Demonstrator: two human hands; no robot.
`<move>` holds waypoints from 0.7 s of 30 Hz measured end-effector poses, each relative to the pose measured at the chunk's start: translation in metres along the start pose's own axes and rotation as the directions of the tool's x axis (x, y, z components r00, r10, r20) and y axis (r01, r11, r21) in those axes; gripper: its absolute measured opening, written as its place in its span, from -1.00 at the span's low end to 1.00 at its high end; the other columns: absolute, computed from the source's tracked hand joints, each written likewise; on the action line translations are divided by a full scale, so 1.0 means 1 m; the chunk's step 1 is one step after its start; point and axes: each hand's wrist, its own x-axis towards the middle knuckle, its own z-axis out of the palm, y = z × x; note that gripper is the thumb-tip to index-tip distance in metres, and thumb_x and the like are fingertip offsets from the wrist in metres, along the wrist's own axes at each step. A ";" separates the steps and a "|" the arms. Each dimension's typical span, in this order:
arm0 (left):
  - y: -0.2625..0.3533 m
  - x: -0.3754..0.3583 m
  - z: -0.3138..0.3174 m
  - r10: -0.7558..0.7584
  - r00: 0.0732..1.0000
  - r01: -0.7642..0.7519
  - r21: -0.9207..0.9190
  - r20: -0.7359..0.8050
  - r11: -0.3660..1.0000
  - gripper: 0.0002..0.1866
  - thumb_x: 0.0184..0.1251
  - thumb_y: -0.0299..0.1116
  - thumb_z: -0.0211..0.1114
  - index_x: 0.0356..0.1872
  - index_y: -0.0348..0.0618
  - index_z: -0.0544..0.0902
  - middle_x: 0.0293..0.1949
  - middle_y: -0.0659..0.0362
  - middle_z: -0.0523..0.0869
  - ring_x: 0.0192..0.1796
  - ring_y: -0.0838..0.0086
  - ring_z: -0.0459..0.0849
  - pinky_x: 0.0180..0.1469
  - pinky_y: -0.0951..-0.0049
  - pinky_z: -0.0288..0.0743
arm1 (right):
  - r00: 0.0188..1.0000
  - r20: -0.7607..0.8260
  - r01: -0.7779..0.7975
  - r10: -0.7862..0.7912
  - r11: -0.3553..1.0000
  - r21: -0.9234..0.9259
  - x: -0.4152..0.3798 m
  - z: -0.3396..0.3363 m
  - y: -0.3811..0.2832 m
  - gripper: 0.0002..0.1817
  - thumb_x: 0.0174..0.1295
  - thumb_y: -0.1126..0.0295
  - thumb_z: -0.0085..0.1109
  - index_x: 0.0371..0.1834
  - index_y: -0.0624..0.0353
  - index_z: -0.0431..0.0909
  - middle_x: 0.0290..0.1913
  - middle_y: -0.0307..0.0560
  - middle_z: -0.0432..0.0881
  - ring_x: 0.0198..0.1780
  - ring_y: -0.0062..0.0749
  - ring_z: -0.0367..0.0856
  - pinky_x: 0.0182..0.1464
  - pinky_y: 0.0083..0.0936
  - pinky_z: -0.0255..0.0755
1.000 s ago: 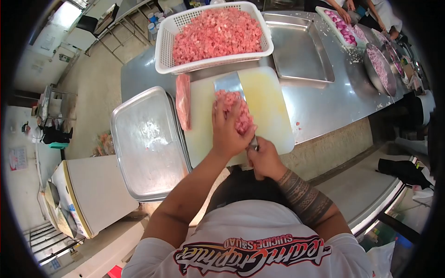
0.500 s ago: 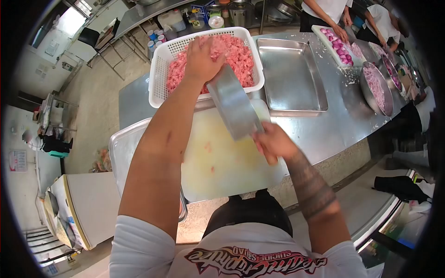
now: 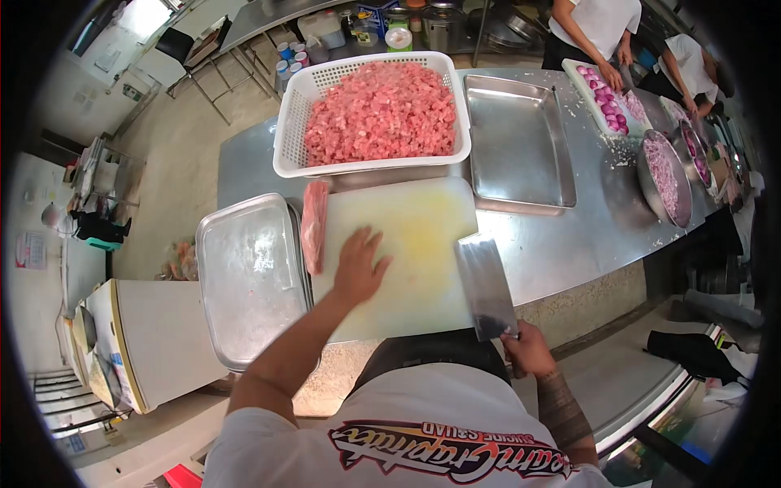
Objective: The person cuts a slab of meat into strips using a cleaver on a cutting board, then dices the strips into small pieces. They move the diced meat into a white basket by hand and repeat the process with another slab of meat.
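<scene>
My left hand (image 3: 359, 267), fingers spread, is over the left half of a white cutting board (image 3: 423, 301) with a yellowish stain. Just left of it, a long strip of raw meat (image 3: 315, 228) lies along the board's left edge. By its handle, my right hand (image 3: 527, 348) grips a cleaver (image 3: 486, 285), whose broad blade points away from me at the board's right edge. Beyond the board, a white perforated basket (image 3: 291, 154) is heaped with diced raw meat (image 3: 382, 114).
An upturned-looking metal tray (image 3: 248, 285) sits left of the board; a deep steel pan (image 3: 521, 146) stands at the back right. Further right are a board of purple onions (image 3: 606, 102), a bowl of chopped onion (image 3: 665, 179), and co-workers' hands (image 3: 612, 73). A scale (image 3: 399, 39) is behind.
My left hand has left the basket and come back over the board. The cleaver has moved from the basket's edge to the board's right side. The meat strip now shows.
</scene>
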 end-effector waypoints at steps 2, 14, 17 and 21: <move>0.019 -0.035 0.010 -0.063 0.998 0.063 -0.010 -0.007 0.998 -0.31 0.55 -0.07 0.34 0.53 -0.31 0.45 0.58 -0.26 0.38 0.62 -0.22 0.31 0.65 -0.18 0.15 | 0.998 0.054 0.022 -0.017 0.995 -0.099 0.021 0.016 -0.022 -0.83 0.49 0.39 0.26 -0.03 0.28 0.62 -0.42 -0.13 0.69 -0.52 -0.48 0.65 -0.43 -0.41 0.56; 0.055 -0.048 0.026 -0.192 0.945 0.130 -0.234 -0.264 0.964 -0.14 0.58 -0.11 0.27 0.64 -0.52 0.17 0.64 -0.49 0.16 0.68 -0.44 0.11 0.69 -0.28 -0.02 | 0.968 0.177 0.190 -0.180 0.981 -0.044 0.069 0.191 -0.071 -0.74 0.46 0.41 0.26 0.10 0.34 0.57 -0.37 0.02 0.71 -0.49 -0.37 0.70 -0.40 -0.33 0.60; 0.054 -0.016 0.005 -0.090 0.941 0.005 -0.253 -0.326 0.968 -0.15 0.56 -0.17 0.29 0.64 -0.54 0.16 0.64 -0.50 0.14 0.67 -0.47 0.11 0.68 -0.29 0.00 | 0.963 0.113 0.249 -0.246 0.968 -0.013 0.068 0.192 -0.088 -0.76 0.45 0.40 0.25 0.02 0.37 0.58 -0.37 0.10 0.73 -0.47 -0.26 0.76 -0.35 -0.26 0.62; 0.061 0.100 -0.069 0.099 0.830 -0.225 -0.167 -0.548 0.960 -0.19 0.59 -0.21 0.27 0.64 -0.53 0.18 0.64 -0.49 0.16 0.68 -0.43 0.12 0.70 -0.24 0.00 | 0.889 -0.033 0.449 -0.456 0.884 -0.128 0.059 0.153 -0.136 -0.83 0.45 0.44 0.27 0.00 0.29 0.65 -0.35 0.05 0.75 -0.44 -0.35 0.74 -0.32 -0.34 0.58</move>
